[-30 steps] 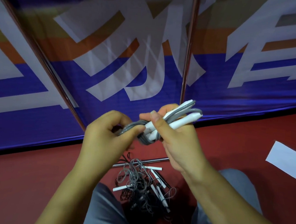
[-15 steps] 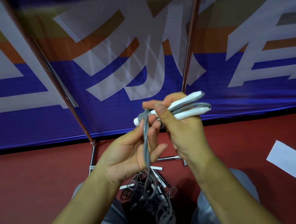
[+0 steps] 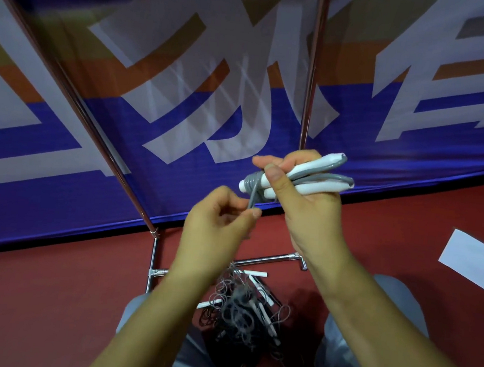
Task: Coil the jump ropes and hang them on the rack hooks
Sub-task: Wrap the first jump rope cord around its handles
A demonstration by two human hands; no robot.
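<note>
My right hand [image 3: 306, 207] grips a coiled grey jump rope with white handles [image 3: 303, 177], held up in front of the banner. Its handles point right and a few grey turns are wrapped round their left end. My left hand [image 3: 219, 222] pinches the loose grey rope end just below that wrap. On the floor between my knees lies a tangled pile of jump ropes [image 3: 243, 310] with several white handles sticking out. The metal rack's poles [image 3: 312, 71] rise behind my hands; its hooks are out of view.
A blue, orange and white banner [image 3: 180, 136] hangs behind the rack. The rack's base bars [image 3: 269, 260] lie on the red floor just beyond the rope pile. A white sheet [image 3: 476, 259] lies on the floor at the right. My grey-trousered knees flank the pile.
My left hand went from an open palm under the hanging rope to pinching its end just below the handles. The long dangling strand is gone, now wound round the handles. My right hand rose slightly.
</note>
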